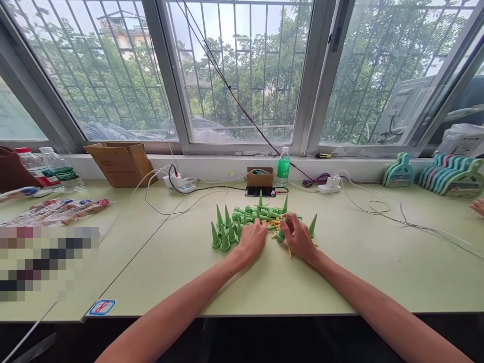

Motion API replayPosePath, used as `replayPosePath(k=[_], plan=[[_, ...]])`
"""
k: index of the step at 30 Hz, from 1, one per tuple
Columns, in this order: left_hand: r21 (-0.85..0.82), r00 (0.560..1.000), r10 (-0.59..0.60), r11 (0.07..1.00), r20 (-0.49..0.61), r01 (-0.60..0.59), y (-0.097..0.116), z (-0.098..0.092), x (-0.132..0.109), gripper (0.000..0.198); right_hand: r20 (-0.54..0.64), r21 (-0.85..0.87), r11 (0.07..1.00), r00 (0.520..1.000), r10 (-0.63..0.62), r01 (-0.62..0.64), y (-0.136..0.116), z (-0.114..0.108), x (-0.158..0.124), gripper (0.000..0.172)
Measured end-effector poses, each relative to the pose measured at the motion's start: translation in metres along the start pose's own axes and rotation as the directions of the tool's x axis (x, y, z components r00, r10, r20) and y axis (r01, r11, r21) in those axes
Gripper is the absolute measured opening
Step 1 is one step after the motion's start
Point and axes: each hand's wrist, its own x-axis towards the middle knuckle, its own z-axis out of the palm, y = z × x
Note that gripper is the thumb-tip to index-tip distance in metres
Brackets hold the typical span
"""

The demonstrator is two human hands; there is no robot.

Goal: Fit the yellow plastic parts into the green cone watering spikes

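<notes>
One green cone point(280, 236) sits in my right hand point(298, 236), on my side of the phone point(260, 192) and a little to its right; thumb and fingers close around it, hiding its middle. My left hand point(253, 238) is curled in front of the phone, fingertips hidden, so I cannot tell whether it grips anything. I'd judge a light pinch best, keeping the base steady and my knuckles clear of the yellow pegs point(277, 222) in front of the phone and the standing cones point(225, 245) nearer me, to its left. My cone points up, base down; its long axis looks near upright, leaning slightly right. Those standing cones point up too.
</notes>
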Motion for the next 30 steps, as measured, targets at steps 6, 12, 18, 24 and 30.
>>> replayPosePath(k=[6, 12, 18, 24, 30], plan=[[-0.042, 0.999, -0.041, 0.998, -0.030, 0.040, 0.002, -0.003, -0.007, 0.028, 0.010, -0.001, 1.000, 1.000, 0.022, -0.022, 0.000, 0.000, 0.000, 0.019], [-0.029, 0.995, 0.016, 0.999, -0.103, -0.019, 0.008, -0.003, -0.014, 0.028, 0.004, 0.004, 1.000, 1.000, 0.019, -0.019, -0.001, -0.001, 0.000, 0.018], [0.020, 0.991, 0.128, 0.992, -0.050, -0.127, 0.004, 0.004, -0.013, 0.032, 0.009, 0.024, 0.999, 1.000, 0.023, -0.023, -0.002, -0.002, 0.001, 0.019], [-0.017, 0.995, 0.092, 0.996, -0.028, -0.092, -0.008, 0.004, -0.011, 0.037, 0.002, 0.023, 0.999, 0.999, 0.032, -0.032, 0.000, -0.004, 0.003, 0.022], [-0.040, 0.996, 0.086, 0.995, -0.021, -0.087, -0.010, 0.004, -0.010, 0.034, -0.011, 0.017, 0.999, 0.999, 0.038, -0.038, 0.002, -0.005, 0.002, 0.022]])
